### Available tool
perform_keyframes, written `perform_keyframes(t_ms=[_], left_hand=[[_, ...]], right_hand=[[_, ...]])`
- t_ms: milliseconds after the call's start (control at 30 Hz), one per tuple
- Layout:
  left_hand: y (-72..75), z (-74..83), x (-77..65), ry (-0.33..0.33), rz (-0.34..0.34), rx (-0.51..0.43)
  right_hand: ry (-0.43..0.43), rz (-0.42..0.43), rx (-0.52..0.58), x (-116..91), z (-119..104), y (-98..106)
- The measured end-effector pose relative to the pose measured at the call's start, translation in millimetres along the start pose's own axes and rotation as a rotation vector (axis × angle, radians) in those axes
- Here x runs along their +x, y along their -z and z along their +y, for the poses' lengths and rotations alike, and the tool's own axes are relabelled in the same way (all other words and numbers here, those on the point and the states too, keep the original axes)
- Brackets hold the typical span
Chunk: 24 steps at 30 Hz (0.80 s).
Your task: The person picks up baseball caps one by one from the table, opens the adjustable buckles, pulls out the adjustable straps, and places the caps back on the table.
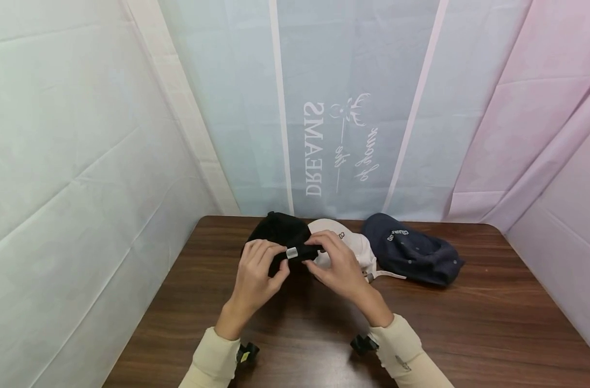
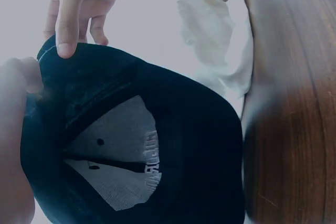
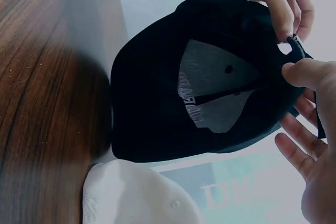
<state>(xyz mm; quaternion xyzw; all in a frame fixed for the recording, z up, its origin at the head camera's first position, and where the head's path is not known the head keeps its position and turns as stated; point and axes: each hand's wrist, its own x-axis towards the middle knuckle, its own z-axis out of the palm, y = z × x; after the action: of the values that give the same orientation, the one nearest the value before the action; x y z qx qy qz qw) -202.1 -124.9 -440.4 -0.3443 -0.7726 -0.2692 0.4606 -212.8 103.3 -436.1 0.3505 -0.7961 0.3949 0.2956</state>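
Observation:
Both hands hold a black baseball cap [image 1: 277,229] by the strap at its back, above the table. My left hand [image 1: 258,272] pinches the strap near a small silver buckle [image 1: 292,253], thumb below and fingers above. My right hand [image 1: 338,264] pinches the strap's other side between thumb and fingers. The left wrist view shows the cap's inside [image 2: 115,145], with grey backing and reversed stitched lettering on the front panels. In the right wrist view, a small gap shows beneath the strap [image 3: 296,51] between the two hands.
A white cap [image 1: 358,245], its strap trailing on the table, lies just right of the black one. Beside it is a navy cap [image 1: 411,253] with light lettering. They rest on a dark wooden table [image 1: 508,323], with a printed cloth [image 1: 353,54] hanging behind.

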Motion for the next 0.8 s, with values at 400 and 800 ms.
perform_keyframes(t_ms=[400, 800], left_hand=[[1.1, 5.2, 11.5, -0.015, 0.055, -0.046], [4.7, 13.7, 22.5, -0.028, 0.091, -0.107]], right_hand=[[0.063, 0.079, 0.034, 5, -10, 10], [0.107, 0.134, 0.083, 8, -21, 19]])
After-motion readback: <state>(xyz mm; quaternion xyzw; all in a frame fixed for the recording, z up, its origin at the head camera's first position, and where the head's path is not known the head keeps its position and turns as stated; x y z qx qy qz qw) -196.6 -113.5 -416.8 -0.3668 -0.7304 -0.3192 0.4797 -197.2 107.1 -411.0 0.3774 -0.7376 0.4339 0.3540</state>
